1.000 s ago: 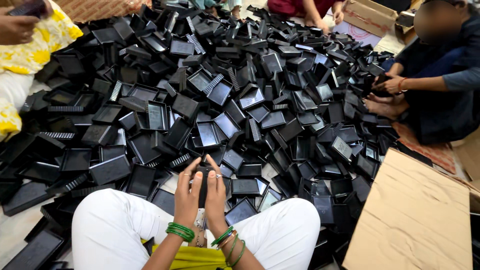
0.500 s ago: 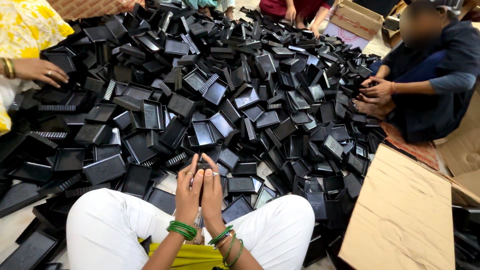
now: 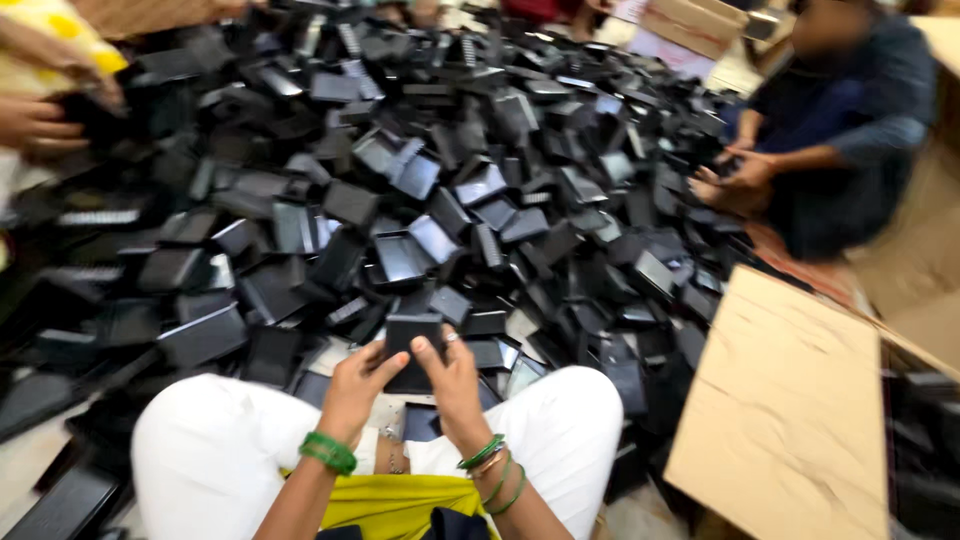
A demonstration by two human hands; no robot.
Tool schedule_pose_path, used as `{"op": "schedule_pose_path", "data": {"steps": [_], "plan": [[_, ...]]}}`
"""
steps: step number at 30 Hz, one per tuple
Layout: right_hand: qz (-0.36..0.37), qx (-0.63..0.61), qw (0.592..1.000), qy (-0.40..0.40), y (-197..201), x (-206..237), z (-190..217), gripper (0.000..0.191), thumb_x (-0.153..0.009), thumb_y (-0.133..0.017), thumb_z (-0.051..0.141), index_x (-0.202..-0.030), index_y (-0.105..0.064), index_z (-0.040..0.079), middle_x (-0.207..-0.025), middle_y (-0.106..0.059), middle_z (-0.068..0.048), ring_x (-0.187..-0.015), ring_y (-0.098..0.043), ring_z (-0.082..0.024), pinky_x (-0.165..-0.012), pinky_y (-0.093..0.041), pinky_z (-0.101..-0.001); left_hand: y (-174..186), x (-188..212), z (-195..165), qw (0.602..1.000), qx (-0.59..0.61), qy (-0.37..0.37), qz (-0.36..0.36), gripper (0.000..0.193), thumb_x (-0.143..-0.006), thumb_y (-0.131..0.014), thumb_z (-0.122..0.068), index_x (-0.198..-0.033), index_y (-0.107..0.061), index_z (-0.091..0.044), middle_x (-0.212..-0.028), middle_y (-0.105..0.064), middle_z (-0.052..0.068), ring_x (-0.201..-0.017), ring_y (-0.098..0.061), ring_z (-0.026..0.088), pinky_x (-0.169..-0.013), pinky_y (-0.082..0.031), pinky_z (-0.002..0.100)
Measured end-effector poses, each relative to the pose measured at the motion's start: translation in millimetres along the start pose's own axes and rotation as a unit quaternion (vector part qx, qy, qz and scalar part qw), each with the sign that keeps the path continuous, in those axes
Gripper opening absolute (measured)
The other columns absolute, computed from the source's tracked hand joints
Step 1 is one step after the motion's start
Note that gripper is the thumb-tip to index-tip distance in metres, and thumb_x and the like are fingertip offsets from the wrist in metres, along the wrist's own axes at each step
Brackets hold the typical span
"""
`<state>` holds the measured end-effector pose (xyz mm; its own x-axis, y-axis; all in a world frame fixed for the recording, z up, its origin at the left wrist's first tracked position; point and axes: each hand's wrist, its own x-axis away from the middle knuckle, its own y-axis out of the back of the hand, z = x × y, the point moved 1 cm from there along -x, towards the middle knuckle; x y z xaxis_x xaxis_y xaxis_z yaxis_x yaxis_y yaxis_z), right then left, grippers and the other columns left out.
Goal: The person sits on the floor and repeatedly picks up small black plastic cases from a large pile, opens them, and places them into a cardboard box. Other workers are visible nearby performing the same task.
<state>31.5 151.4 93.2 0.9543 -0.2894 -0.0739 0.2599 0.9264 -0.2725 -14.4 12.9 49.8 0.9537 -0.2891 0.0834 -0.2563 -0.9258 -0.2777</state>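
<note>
Both my hands hold one small black plastic case [image 3: 412, 340] just above my lap. My left hand [image 3: 356, 385] grips its left side and my right hand [image 3: 451, 375] its right side, thumbs on top. Green bangles ring both wrists. In front of me spreads a large heap of black plastic cases [image 3: 430, 190] of the same kind, some open like shallow trays, some ribbed.
My knees in white trousers [image 3: 200, 450] frame the hands. A flat cardboard sheet [image 3: 790, 390] lies to my right. A seated person in blue [image 3: 840, 130] handles a case at the far right. Another person's hand [image 3: 35, 120] reaches in at the far left. Cardboard boxes [image 3: 695, 25] stand behind the heap.
My hands have spread slightly and lifted the black case into clearer view. The camera has swung and the view is blurred. The left person's hand has moved up onto the heap.
</note>
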Motion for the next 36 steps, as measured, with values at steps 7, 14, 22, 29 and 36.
{"op": "schedule_pose_path", "data": {"steps": [7, 14, 22, 29, 36], "plan": [[-0.02, 0.066, 0.998, 0.009, 51.4, 7.7, 26.6, 0.027, -0.103, -0.072, 0.02, -0.113, -0.07, -0.005, -0.105, -0.069, -0.005, -0.096, -0.061, -0.011, -0.087, -0.05, -0.0306, -21.2, 8.8, -11.3, 0.995, 0.013, 0.034, 0.096, 0.046, -0.102, -0.059, -0.033, -0.13, -0.07, 0.002, -0.118, -0.074, 0.01, -0.102, -0.069, 0.017, -0.091, -0.054, 0.033], [-0.083, -0.278, 0.878, 0.38, 213.2, 101.8, 239.1, 0.048, -0.105, -0.056, 0.037, -0.141, -0.057, 0.006, -0.144, -0.063, -0.011, -0.129, -0.062, -0.023, -0.111, -0.049, -0.0386, -52.2, -15.7, -28.0, 0.923, -0.305, -0.154, 0.179, 0.04, -0.098, -0.059, -0.029, -0.134, -0.065, -0.012, -0.131, -0.071, 0.007, -0.118, -0.067, 0.02, -0.098, -0.05, 0.035], [-0.176, 0.132, 0.974, 0.057, 239.0, 165.9, 101.1, 0.048, -0.117, -0.044, 0.031, -0.138, -0.067, -0.005, -0.116, -0.067, -0.018, -0.108, -0.055, -0.023, -0.095, -0.042, -0.0385, -127.0, -29.4, 49.5, 0.68, -0.497, -0.385, 0.377, 0.036, -0.086, -0.064, -0.025, -0.119, -0.067, -0.01, -0.124, -0.068, 0.015, -0.114, -0.061, 0.035, -0.096, -0.05, 0.043], [-0.357, 0.582, 0.729, 0.036, 278.8, 115.8, -18.1, 0.088, -0.086, -0.071, 0.046, -0.153, -0.038, -0.001, -0.147, -0.041, -0.036, -0.136, -0.039, -0.049, -0.109, -0.031, -0.0505, -187.9, -16.7, 120.4, 0.505, -0.637, -0.312, 0.493, 0.037, -0.091, -0.057, -0.026, -0.125, -0.065, -0.016, -0.137, -0.052, 0.023, -0.124, -0.05, 0.043, -0.099, -0.039, 0.057], [-0.539, 0.585, 0.604, -0.047, 379.7, 58.6, 6.4, 0.079, -0.092, -0.071, 0.049, -0.149, -0.046, -0.001, -0.146, -0.049, -0.031, -0.135, -0.046, -0.043, -0.111, -0.035, -0.0461, -246.6, 12.1, 170.7, 0.47, -0.637, -0.321, 0.521, 0.038, -0.095, -0.051, -0.027, -0.131, -0.063, -0.022, -0.149, -0.036, 0.03, -0.135, -0.038, 0.051, -0.102, -0.027, 0.071]]}}
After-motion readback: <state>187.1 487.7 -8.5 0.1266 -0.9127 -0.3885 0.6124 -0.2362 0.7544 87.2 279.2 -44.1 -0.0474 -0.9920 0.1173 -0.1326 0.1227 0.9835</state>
